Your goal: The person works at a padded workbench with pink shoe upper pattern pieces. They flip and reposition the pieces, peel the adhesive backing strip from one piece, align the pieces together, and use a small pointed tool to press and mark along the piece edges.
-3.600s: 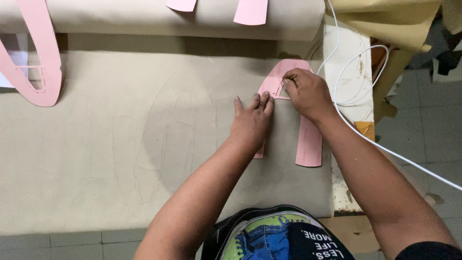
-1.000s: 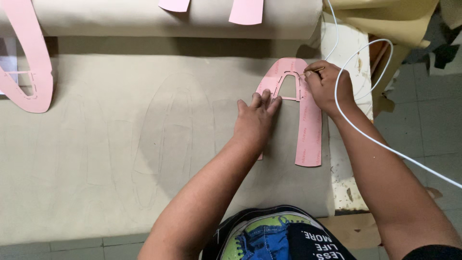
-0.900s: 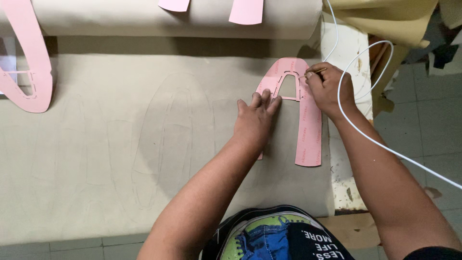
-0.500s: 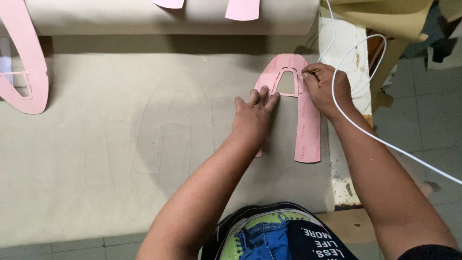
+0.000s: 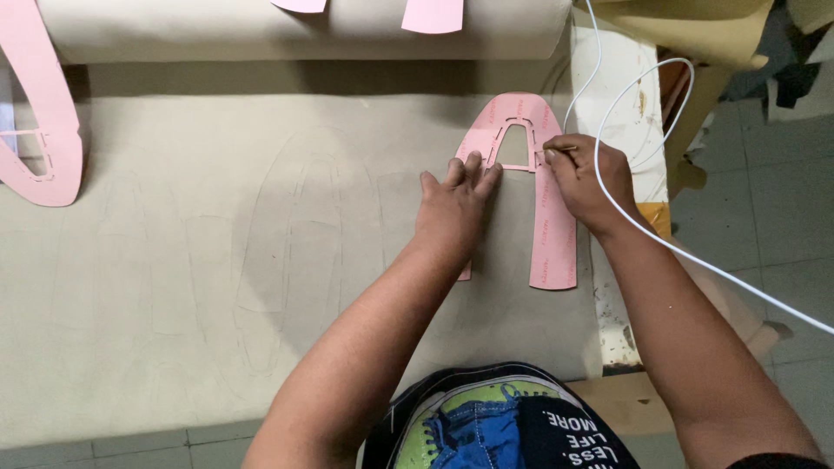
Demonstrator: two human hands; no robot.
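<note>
A pink U-shaped template (image 5: 552, 227) is pressed flat under the spread fingers of the left hand (image 5: 453, 207); beside it, a thin marking tool (image 5: 563, 149) is pinched in the closed right hand (image 5: 585, 178).

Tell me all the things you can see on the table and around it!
U-shaped template: 1, pink, on the cloth under both hands.
Second template: 1, pink, far left edge.
Template pieces: 2, pink, on the roll at the top.
Cloth: 1, beige, spread over the table, faint traced outlines.
Cloth roll: 1, beige, along the top.
Cable: 1, white, looping at right.
Left hand: flat, pressing the template.
Right hand: gripping a thin pen-like tool at the template's edge.
</note>
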